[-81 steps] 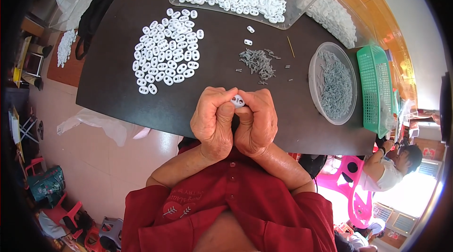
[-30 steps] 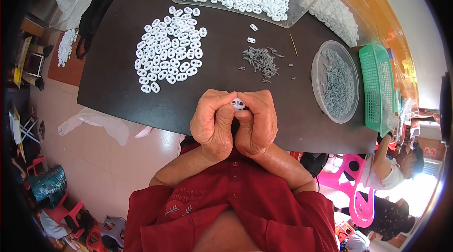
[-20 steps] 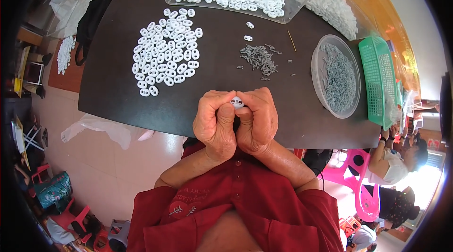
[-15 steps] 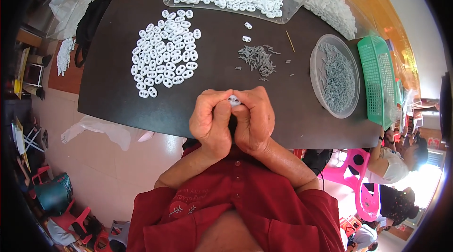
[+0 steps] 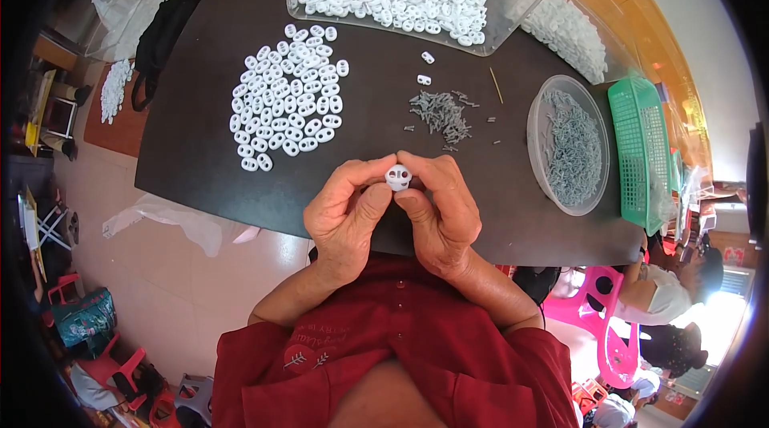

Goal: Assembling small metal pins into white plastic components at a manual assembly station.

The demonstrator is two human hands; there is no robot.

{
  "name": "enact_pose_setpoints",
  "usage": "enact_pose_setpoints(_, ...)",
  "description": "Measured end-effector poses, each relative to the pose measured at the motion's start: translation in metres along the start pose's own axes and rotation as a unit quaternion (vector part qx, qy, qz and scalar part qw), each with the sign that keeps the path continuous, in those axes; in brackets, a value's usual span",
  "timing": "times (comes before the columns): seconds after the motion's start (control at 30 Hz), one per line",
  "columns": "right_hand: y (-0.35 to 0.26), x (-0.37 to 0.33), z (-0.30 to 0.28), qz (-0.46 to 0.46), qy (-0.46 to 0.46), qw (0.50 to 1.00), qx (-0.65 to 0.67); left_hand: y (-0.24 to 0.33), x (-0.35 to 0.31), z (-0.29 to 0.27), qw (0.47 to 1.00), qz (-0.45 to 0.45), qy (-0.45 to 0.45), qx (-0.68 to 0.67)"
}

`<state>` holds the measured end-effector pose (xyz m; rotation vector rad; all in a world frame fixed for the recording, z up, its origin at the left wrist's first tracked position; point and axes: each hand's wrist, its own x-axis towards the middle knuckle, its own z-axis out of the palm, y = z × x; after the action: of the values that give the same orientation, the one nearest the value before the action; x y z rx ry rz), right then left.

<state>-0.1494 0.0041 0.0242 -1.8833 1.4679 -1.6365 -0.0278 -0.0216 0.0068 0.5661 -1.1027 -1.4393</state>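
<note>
Between the fingertips of both hands, over the table's near edge, is a small white two-hole plastic piece (image 5: 398, 178), like a cord lock. My left hand (image 5: 343, 211) pinches it from the left with thumb and forefinger. From the right, my right hand (image 5: 443, 211) grips the same piece, its forefinger tip near the left one at the top. Two dark holes face up. Loose white two-hole pieces (image 5: 284, 99) lie spread at the left. Beyond my hands is a small heap of slender grey parts (image 5: 444, 117), too small to name surely.
A clear bin (image 5: 392, 25) heaped with white pieces stands at the back. To the right are a round tub (image 5: 535, 167) of grey parts and a green basket (image 5: 633, 155). A thin stick (image 5: 497, 85) and two single white pieces (image 5: 424, 79) lie on the dark table (image 5: 216, 195).
My thumbs have drawn down and apart, and the hands have spread slightly, so more of the white piece shows. The view has shifted a little; the heaps look the same.
</note>
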Motion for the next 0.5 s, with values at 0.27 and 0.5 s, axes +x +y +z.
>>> enact_pose_setpoints(0.27,-0.0001,0.0010,0.0021,-0.005,-0.015,1.000,0.011,0.0028,-0.0027,0.0024,0.999,-0.001,0.036,0.032)
enact_pose_setpoints(0.5,-0.0012,-0.0013,0.0033,0.006,-0.010,1.000,0.005,0.0033,-0.0025,-0.0023,0.990,0.047,0.012,0.130)
